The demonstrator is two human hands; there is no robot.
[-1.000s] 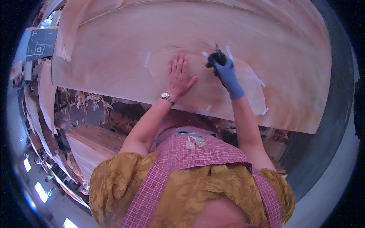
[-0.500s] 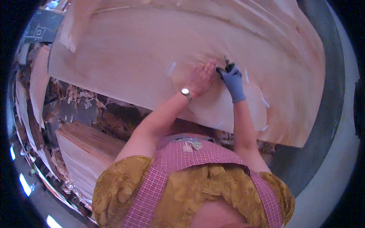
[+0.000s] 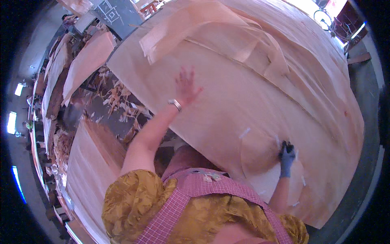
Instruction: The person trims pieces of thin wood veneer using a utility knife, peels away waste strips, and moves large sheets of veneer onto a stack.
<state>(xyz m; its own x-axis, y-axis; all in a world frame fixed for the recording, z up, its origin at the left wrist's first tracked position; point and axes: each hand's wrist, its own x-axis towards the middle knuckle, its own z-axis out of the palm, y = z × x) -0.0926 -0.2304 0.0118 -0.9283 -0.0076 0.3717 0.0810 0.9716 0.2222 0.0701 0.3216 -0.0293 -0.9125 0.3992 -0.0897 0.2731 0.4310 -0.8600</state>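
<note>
My left hand, bare and with a wristwatch on its wrist, is spread open over the large thin wood veneer sheet. It looks slightly blurred, and whether it touches the sheet I cannot tell. My right hand wears a blue-grey glove with dark fingertips. Its fingers are curled beside a rounded veneer patch with several strips of white tape around it, one tape strip just left of the fingers. What the curled fingers hold is too small and dark to make out.
A loose curled veneer strip and rippled veneer layers lie toward the far side. Left of the sheet are torn wood scraps and a veneer stack. A bicycle wheel shows at the far right, another person at the far left.
My left hand has left the patch beside the right hand and reached out to the far left, fingers spreading. The view has swung left. The thin dark tool at the right hand no longer shows clearly.
</note>
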